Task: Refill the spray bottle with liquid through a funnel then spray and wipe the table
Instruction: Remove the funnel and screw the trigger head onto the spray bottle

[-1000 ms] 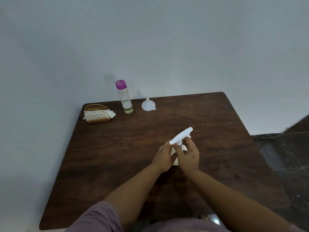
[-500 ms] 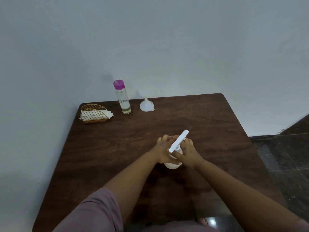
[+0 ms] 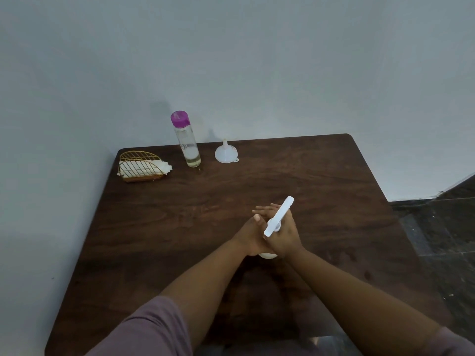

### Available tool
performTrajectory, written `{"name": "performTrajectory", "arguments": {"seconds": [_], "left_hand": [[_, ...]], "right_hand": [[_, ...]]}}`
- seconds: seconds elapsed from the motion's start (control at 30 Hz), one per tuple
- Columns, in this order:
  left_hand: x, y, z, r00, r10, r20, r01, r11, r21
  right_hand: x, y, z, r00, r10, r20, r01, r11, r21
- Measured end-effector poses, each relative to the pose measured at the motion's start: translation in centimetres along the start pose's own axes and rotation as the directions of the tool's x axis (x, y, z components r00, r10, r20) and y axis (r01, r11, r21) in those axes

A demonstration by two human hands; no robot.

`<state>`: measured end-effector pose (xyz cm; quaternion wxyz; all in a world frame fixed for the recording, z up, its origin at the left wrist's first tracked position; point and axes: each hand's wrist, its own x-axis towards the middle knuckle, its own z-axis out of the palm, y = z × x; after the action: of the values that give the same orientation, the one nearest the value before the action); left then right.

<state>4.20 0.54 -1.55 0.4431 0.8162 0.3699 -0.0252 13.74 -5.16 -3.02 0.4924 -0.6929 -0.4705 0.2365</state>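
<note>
Hands (image 3: pixel 272 233) clasp spray bottle (image 3: pixel 279 217); funnel (image 3: pixel 226 154), refill bottle (image 3: pixel 187 142) far behind.

The table (image 3: pixel 282 176) is dark brown with streaked wood grain. Between the fingers (image 3: pixel 264 209) shows a white spray head (image 3: pixel 279 216). Beyond the fingertips stand a clear bottle (image 3: pixel 189 147) with a magenta cap (image 3: pixel 180 118), a translucent white funnel (image 3: pixel 226 153), and a gold wire holder (image 3: pixel 140 165) with white napkins (image 3: pixel 162 167). The sleeve (image 3: pixel 144 330) is mauve.

Napkin holder (image 3: pixel 140 167), refill bottle (image 3: pixel 187 141), funnel (image 3: pixel 226 153) left to right along table (image 3: pixel 180 214) back (spray bottle (image 3: pixel 279 217) nearer, centre, between 2 hands)
</note>
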Motion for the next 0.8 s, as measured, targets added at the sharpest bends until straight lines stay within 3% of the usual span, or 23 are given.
{"name": "performTrajectory", "arguments": {"seconds": [0.07,0.17,0.33,0.4,0.5,0.7,0.8], "left_hand": [[-0.4,0.1,0.3,0.998,0.008,-0.064,-0.005,0.999,0.049],[-0.9,0.6,0.0,0.997,-0.010,-0.079,0.007,0.999,-0.035],[-0.6,0.6,-1.2,1.000,-0.009,0.018,0.010,0.998,-0.061],[-0.3,0.5,-1.4,0.996,-0.022,0.085,0.019,0.999,0.030],[0.0,0.0,-1.4,0.993,-0.018,0.116,0.013,0.999,0.040],[-1.0,0.7,-0.7,1.000,-0.005,0.019,0.006,0.999,-0.038],[-1.0,0.4,-0.8,1.000,-0.001,-0.024,0.000,0.999,-0.045]], "right_hand": [[-0.7,-0.4,0.6,0.993,0.087,-0.083,-0.087,0.996,0.005],[-0.8,-1.7,1.1,0.971,0.206,-0.117,-0.207,0.978,0.005],[-0.5,-1.6,-1.1,0.993,0.095,0.065,-0.095,0.996,-0.005],[-0.4,-1.4,-1.8,0.993,0.056,0.103,-0.055,0.998,-0.015],[-0.1,-1.4,-1.3,0.989,0.093,0.116,-0.095,0.995,0.009],[-1.1,-2.3,0.7,0.979,0.144,-0.146,-0.147,0.989,-0.009],[-0.7,-2.5,1.2,0.974,0.193,-0.120,-0.200,0.978,-0.055]]}}
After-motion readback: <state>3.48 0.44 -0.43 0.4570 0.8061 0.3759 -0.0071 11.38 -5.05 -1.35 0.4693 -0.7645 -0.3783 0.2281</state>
